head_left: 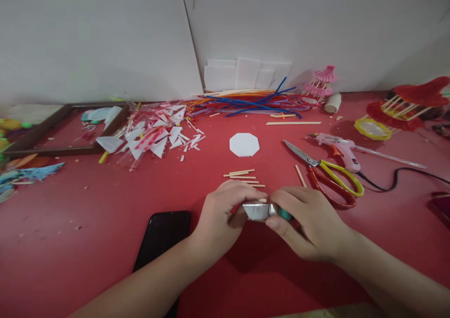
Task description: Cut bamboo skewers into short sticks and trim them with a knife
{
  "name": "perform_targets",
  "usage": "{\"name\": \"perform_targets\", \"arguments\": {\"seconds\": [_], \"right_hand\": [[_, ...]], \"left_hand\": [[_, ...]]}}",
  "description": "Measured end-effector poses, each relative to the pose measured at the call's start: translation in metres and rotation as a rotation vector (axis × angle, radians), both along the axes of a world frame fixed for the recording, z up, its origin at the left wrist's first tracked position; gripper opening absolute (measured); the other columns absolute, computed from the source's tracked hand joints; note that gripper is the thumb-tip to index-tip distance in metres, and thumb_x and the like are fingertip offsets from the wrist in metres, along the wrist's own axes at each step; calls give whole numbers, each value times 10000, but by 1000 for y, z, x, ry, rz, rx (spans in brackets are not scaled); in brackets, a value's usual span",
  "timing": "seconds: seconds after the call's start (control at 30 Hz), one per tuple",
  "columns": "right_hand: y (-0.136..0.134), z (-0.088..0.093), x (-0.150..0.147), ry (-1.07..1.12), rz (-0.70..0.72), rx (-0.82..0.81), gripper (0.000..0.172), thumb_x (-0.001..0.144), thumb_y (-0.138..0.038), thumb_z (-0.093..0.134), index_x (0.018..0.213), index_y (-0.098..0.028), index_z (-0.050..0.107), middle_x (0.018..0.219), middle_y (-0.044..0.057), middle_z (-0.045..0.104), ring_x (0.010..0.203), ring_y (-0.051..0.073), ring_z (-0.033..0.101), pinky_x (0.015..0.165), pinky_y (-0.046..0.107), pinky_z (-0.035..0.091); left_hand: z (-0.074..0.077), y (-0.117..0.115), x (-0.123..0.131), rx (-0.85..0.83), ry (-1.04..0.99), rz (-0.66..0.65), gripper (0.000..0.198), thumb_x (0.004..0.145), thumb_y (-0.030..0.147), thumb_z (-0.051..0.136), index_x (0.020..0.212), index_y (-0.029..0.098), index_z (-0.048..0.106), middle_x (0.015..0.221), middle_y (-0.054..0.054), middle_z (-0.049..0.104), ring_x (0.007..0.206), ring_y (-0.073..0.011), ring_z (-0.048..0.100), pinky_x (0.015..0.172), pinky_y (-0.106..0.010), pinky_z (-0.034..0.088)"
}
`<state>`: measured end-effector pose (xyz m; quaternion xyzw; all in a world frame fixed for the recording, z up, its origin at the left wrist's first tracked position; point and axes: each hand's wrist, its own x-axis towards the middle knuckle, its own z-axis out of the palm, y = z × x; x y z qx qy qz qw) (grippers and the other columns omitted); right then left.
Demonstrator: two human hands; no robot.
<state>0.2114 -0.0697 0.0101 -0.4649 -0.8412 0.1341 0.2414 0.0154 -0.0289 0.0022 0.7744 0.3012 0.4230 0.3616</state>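
My right hand [312, 222] is closed around a utility knife [258, 211] with a green handle and a wide metal blade pointing left. Pinched in my left hand [223, 212] is a thin wooden stick, mostly hidden; only a pale end [262, 200] shows above the blade. Just beyond my fingers lie several short cut wooden sticks [242, 177] in a loose row. Farther back, a white octagonal piece [244, 144] rests flat on the red table [211, 177].
To the right lie scissors [316, 166] and a pink glue gun [339, 149] with a black cord. A black phone [163, 236] sits by my left forearm. Pipe cleaners [253, 102], scraps [154, 133] and a brown frame [63, 149] line the back. Red and pink stick models [404, 105] stand at right.
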Motion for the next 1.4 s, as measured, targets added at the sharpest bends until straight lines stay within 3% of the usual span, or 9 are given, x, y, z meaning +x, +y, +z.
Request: {"name": "perform_targets", "arguments": {"seconds": [0.43, 0.77, 0.83, 0.93, 1.03, 1.1, 1.27, 1.33, 1.4], "right_hand": [[3, 4, 4, 77, 48, -126, 265, 930, -396, 430, 747, -205, 417, 639, -29, 469, 559, 109, 382, 522, 257, 231], [4, 7, 9, 7, 26, -17, 320, 912, -438, 446, 692, -208, 424, 605, -27, 460, 533, 108, 376, 514, 260, 232], [9, 7, 16, -20, -86, -33, 328, 926, -448, 422, 698, -213, 432, 582, -27, 469, 513, 111, 399, 501, 261, 230], [20, 7, 32, -62, -399, -1, 348, 940, -475, 401, 711, -219, 456, 527, -36, 459, 468, 115, 417, 481, 261, 229], [24, 8, 40, 13, -500, 111, 308, 953, -446, 396, 758, -220, 472, 523, -44, 448, 478, 115, 441, 492, 251, 277], [21, 7, 34, 59, -426, 142, 257, 951, -420, 418, 820, -215, 500, 566, -35, 498, 514, 119, 482, 506, 248, 308], [8, 1, 10, 108, -69, 97, 278, 914, -445, 481, 979, -182, 547, 795, 28, 642, 664, 132, 562, 596, 248, 409], [7, -1, 7, 119, -14, 105, 271, 911, -434, 483, 972, -178, 546, 804, 32, 648, 672, 133, 563, 593, 247, 417], [7, -1, 9, 122, 4, 124, 246, 915, -412, 474, 957, -181, 545, 784, 26, 643, 662, 130, 562, 581, 243, 417]], "left_hand": [[0, 1, 1, 19, -42, -64, 239, 831, 34, 524, 914, 182, 693, 817, -51, 719, 762, -148, 659, 720, -274, 531], [6, 3, -3, 147, 26, -74, 167, 878, 110, 514, 852, 190, 659, 721, -33, 692, 682, -145, 616, 683, -281, 490], [10, -2, -2, 180, 3, -120, 213, 856, 36, 504, 826, 194, 643, 728, -19, 709, 684, -136, 627, 711, -284, 490], [14, -6, 0, 205, -41, -294, 296, 821, -52, 479, 848, 196, 638, 761, 3, 744, 711, -123, 655, 792, -295, 494], [9, -1, 2, 141, 0, -217, 250, 831, -13, 522, 829, 198, 656, 804, -5, 749, 722, -123, 655, 810, -305, 495], [3, 6, 2, 42, 51, -91, 163, 823, 58, 611, 837, 204, 682, 761, -5, 731, 728, -133, 645, 755, -286, 505], [-2, 11, 0, -71, 1, 47, 79, 825, 198, 660, 859, 208, 732, 894, -54, 679, 803, -149, 622, 714, -270, 524], [0, 7, 0, -227, -68, 34, 107, 857, 241, 629, 898, 211, 724, 805, -31, 668, 657, -114, 596, 594, -229, 508], [2, 3, 0, -496, -184, -64, 138, 879, 298, 608, 927, 206, 700, 714, -2, 665, 528, -88, 574, 504, -205, 490]]}}
